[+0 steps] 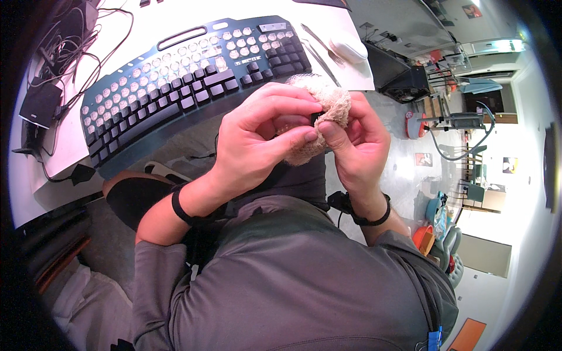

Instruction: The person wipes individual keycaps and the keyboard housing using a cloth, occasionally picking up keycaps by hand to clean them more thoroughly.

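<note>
My left hand [250,127] and my right hand [362,136] meet in front of my body, near the desk's front edge. Bunched between them is a beige terry cloth [337,103], gripped by both. A small black piece [315,117], apparently a keycap, shows in a fold between my left fingers and right thumb; most of it is hidden. Beyond my hands lies a dark computer keyboard [184,127]. Its upper rows show bare pale switch sockets [162,66], while black keycaps [175,95] sit on the lower rows and on part of the number pad.
A white mouse [348,49] rests right of the keyboard beside a metal fork [322,44] and a slim metal tool [324,66]. Tangled cables [66,52] and a black box [41,103] occupy the white desk's [145,22] left side. A black case [397,72] stands beyond its right edge.
</note>
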`<state>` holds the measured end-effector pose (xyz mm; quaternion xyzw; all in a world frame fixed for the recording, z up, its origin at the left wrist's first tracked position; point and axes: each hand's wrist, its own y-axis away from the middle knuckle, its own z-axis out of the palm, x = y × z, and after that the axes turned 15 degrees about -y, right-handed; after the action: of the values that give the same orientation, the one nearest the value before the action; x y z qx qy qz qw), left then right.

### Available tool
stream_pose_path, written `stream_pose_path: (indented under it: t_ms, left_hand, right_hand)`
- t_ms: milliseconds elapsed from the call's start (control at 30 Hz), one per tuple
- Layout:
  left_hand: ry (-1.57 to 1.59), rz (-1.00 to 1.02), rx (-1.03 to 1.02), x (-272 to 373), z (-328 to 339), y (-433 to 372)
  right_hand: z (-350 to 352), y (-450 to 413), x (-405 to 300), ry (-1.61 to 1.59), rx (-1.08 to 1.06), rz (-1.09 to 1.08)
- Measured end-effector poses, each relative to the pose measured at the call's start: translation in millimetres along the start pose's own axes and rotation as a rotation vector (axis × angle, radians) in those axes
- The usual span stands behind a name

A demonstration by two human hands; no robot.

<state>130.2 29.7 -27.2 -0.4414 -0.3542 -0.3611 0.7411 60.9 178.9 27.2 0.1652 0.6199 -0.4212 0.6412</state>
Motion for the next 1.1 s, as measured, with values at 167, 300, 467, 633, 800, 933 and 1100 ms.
stream_pose_path:
  t_ms: [167,300,467,633,800,933,1100]
  left_hand:
    - [-0.298,0.151,-0.054,-0.7,-2.0,-0.3]
    - [-0.224,0.041,0.016,-1.4,0.6,0.1]
    - [-0.429,0.136,-0.004,-3.7,-2.1,-1.5]
    - [-0.388,0.043,-0.032,-6.9,-3.1,-0.7]
    - [0.044,-0.218,0.014,-13.1,-7.1,-5.0]
    - [0.049,-0.321,0.029,-14.7,-3.5,-8.4]
    - [-0.361,-0.244,0.032,-17.4,0.5,-18.0]
  right_hand:
    - [-6.9,3.3,4.9,0.051,0.030,-0.018]
    - [2.9,0.1,4.1,0.001,0.087,0.070]
    - [-8.0,0.6,10.3,-0.038,0.044,0.062]
    - [-7.3,-0.8,25.4,-0.144,0.224,0.117]
    - [-26.7,-8.3,34.6,-0.381,0.279,0.201]
    - [-36.7,-7.6,38.4,-0.465,0.209,0.258]
    - [-50.7,-14.6,41.5,-0.556,0.112,0.286]
